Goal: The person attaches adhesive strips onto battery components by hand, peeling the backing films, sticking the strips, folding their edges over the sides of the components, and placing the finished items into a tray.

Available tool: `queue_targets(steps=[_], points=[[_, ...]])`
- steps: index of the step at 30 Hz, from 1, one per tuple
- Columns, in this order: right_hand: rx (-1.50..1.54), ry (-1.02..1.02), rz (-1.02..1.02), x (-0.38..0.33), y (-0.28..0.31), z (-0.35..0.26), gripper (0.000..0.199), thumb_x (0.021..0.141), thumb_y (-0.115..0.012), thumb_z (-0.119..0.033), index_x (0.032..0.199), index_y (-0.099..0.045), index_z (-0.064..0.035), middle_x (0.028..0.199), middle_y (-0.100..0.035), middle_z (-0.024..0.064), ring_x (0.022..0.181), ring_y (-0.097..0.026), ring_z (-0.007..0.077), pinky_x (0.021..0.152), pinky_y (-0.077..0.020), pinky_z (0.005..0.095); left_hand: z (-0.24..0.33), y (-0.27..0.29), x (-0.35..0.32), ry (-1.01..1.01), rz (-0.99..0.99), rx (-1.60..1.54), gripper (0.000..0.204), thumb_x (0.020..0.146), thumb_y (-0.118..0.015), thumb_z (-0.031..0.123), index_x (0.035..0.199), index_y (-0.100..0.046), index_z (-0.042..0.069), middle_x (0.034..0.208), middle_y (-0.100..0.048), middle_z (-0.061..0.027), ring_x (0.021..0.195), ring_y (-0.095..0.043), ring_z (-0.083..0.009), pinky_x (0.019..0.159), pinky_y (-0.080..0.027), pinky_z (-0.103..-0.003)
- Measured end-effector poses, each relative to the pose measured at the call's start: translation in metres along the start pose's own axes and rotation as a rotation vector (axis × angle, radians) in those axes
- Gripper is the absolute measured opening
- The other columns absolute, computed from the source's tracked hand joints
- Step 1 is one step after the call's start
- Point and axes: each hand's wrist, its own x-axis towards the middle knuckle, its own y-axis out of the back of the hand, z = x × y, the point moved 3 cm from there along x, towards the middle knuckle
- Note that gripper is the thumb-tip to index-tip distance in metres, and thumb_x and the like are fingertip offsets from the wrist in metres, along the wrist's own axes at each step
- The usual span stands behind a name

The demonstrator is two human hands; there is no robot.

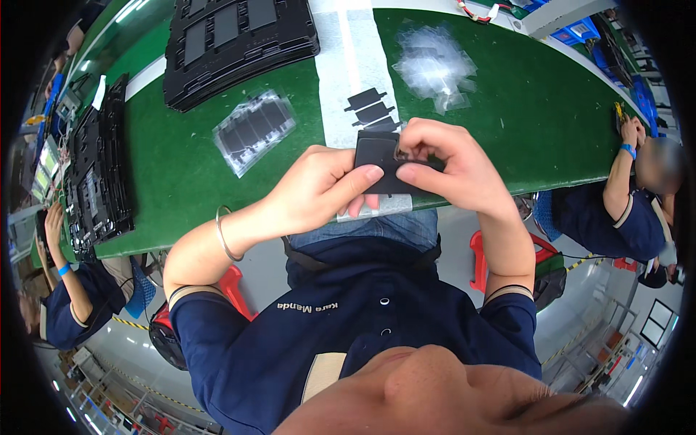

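Observation:
A flat, black rectangular piece [378,151] is held between my two hands over the front edge of the green table. My left hand [322,185] grips its left side, thumb on the upper face and fingers beneath. My right hand [453,163] closes on its right side; the thumb presses the face while the bent fingers pinch near the upper right corner. Whatever small thing may be between those fingertips is hidden. Just beyond the piece, several black die-cut pads [372,109] lie on a white strip [341,65] running across the table.
Left of the strip lies a clear sheet of black pads [255,130]. Crumpled clear film [435,65] is piled to the right. Stacked black trays [239,51] stand at the far left, with more trays [101,174] along the left side. A co-worker [616,210] sits at right, another [80,290] at left.

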Motion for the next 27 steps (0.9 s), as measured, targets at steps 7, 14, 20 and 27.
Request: queue_targets(steps=[7,14,20,27], points=[[0.406,-0.122,-0.05,0.012,0.004,-0.021,0.015,0.086,-0.057,-0.014,0.08,-0.06,-0.0001,0.071,-0.057,-0.0011,0.064,-0.049,0.0054,0.06,-0.0405,0.0209,0.015,-0.012,-0.011,-0.057,-0.024,-0.044,0.03,0.092,-0.046,0.021,0.071,-0.057,0.002,0.054,-0.056,-0.0009,0.044,-0.05,-0.0079,0.042,-0.039,-0.024],[-0.067,0.104,-0.051,0.005,0.003,-0.03,0.015,0.081,-0.063,-0.014,0.077,-0.061,0.0002,0.06,-0.055,-0.0005,0.052,-0.044,0.0045,0.048,-0.0359,0.0217,0.018,-0.023,-0.019,-0.119,0.018,0.039,0.032,0.094,-0.041,0.02,0.068,-0.051,0.004,0.052,-0.049,0.0019,0.043,-0.042,-0.0066,0.041,-0.031,-0.024],[0.545,-0.075,-0.194,0.003,0.007,-0.012,0.035,0.076,-0.07,-0.025,0.093,-0.063,0.0042,0.087,-0.063,0.0067,0.075,-0.056,0.0132,0.066,-0.0434,0.025,0.013,-0.037,-0.022,-0.132,0.054,-0.146,0.032,0.092,-0.047,0.021,0.066,-0.053,0.004,0.05,-0.048,0.0016,0.045,-0.043,-0.0063,0.043,-0.034,-0.023],[0.737,0.083,-0.312,-0.004,-0.006,-0.004,0.051,0.071,-0.072,-0.029,0.107,-0.059,0.003,0.1,-0.06,0.018,0.097,-0.056,0.0276,0.081,-0.0453,0.0372,0.01,-0.051,-0.023,-0.159,0.034,-0.275,0.032,0.092,-0.047,0.02,0.065,-0.053,0.004,0.05,-0.05,0.0015,0.045,-0.045,-0.0057,0.043,-0.034,-0.023]])
